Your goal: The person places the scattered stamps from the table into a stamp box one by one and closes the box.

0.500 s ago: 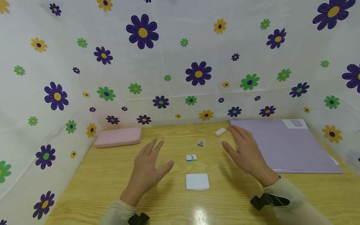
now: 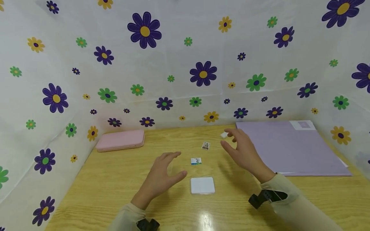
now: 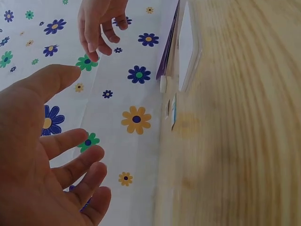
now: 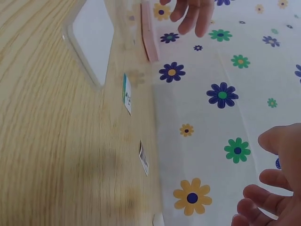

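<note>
Above the table, left of a small blue-edged stamp-like paper, hovers my left hand, fingers relaxed and holding nothing. My right hand is raised near the small white block, its loosely bent fingers partly covering that block in the head view; nothing is in its grasp. A second little picture paper lies between the hands, farther back. Closest to me sits a flat white case with a clear rim. Both papers also show in the right wrist view, the blue-edged paper nearer the case.
A pink case lies at the back left of the wooden table. On the right is a large purple folder with a white label. Flower-printed white cloth encloses the back and sides.
My left hand has shifted right, toward the blue-edged paper, its fingers bending more. The right hand has moved left, and its fingertips now overlap the white block in view.
</note>
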The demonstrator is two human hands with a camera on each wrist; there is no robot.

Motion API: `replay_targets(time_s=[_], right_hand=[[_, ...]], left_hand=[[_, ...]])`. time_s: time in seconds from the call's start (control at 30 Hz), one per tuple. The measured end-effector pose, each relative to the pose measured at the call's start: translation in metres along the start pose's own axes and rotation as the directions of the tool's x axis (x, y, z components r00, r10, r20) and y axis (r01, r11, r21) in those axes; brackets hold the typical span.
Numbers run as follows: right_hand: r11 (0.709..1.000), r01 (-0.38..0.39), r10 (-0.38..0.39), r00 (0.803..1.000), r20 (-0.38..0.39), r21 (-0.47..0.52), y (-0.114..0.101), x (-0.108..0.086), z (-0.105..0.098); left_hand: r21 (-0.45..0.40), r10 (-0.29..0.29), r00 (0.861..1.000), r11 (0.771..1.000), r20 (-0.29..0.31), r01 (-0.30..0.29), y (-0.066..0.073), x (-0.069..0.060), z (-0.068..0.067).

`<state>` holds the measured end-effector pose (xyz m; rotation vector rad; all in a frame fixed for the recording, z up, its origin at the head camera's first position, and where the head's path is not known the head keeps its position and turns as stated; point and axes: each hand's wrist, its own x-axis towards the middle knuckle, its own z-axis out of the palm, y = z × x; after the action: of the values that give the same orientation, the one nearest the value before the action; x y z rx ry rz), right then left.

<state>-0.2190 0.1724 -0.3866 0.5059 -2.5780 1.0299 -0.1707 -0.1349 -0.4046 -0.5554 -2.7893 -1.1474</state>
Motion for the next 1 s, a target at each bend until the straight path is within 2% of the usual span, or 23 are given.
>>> replay_targets(time_s=[0.27,0.43,0.5,0.63,0.73,1.0], right_hand=[[0.989,-0.081,0.077,0.996,0.042,0.122,-0.005,0.014,0.004],[0.974,-0.147,0.134,0.987,0.086,0.173,-0.003,0.02,0.012],[0.967,-0.178,0.161,0.982,0.1,0.184,-0.001,0.022,0.015],[0.954,-0.218,0.197,0.974,0.114,0.206,0.0,0.025,0.021],[0.951,-0.22,0.201,0.974,0.106,0.218,-0.001,0.028,0.024],[0.945,-0.257,0.239,0.965,0.106,0.204,0.002,0.033,0.033]], left_hand=[[-0.081,0.006,0.997,0.997,0.083,0.001,-0.001,0.009,0.007],[-0.1,0.032,0.981,0.995,0.189,-0.013,-0.004,0.01,0.011],[-0.102,0.048,0.976,0.994,0.214,-0.027,-0.005,0.01,0.013],[-0.107,0.059,0.971,0.994,0.232,-0.035,-0.008,0.01,0.019],[-0.105,0.057,0.969,0.994,0.239,-0.032,-0.011,0.011,0.022],[-0.131,0.032,0.956,0.991,0.292,0.006,-0.015,0.013,0.027]])
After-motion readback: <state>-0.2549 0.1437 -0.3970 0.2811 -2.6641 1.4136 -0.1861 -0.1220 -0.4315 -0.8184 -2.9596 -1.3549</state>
